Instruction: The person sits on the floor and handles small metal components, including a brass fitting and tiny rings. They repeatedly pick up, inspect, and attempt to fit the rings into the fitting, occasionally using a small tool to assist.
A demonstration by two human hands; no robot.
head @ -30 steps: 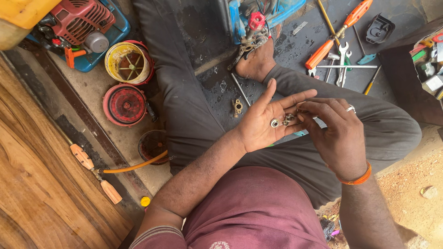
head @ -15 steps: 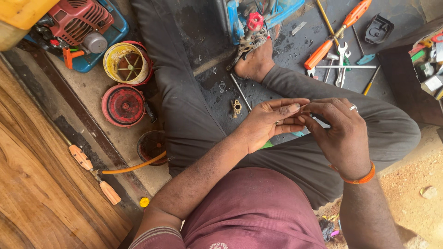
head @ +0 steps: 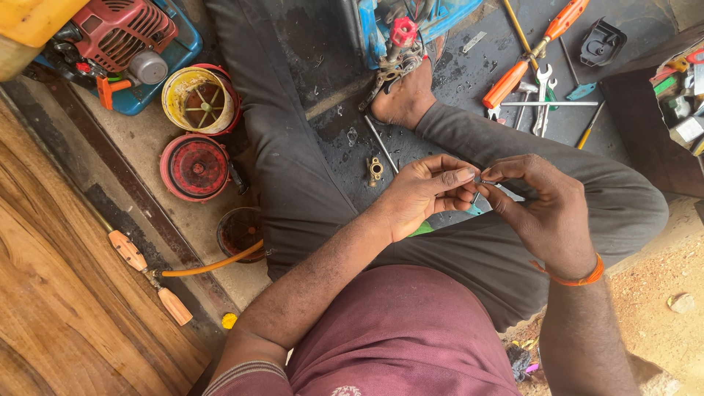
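Observation:
My left hand (head: 424, 192) is curled with its fingertips pinched on a small metal part (head: 478, 183) held between both hands. My right hand (head: 541, 213), with an orange band at the wrist, pinches the same small part from the other side. The two sets of fingertips meet above my crossed legs in dark grey trousers. Below the hands, a small brass carburettor piece (head: 375, 170) lies on the dark mat beside a thin metal rod (head: 382, 144). What else the left palm holds is hidden by its closed fingers.
Orange-handled screwdrivers (head: 524, 64) and wrenches (head: 541, 92) lie at the upper right. A blue and red engine part (head: 400, 33) sits by my bare foot (head: 402, 99). A red engine (head: 121, 37), a yellow round cover (head: 199, 99) and a red round cover (head: 196, 166) lie at left.
My left hand, flat and open with small parts on its palm a second ago, has closed its fingers. Both hands now pinch one small part between their fingertips.

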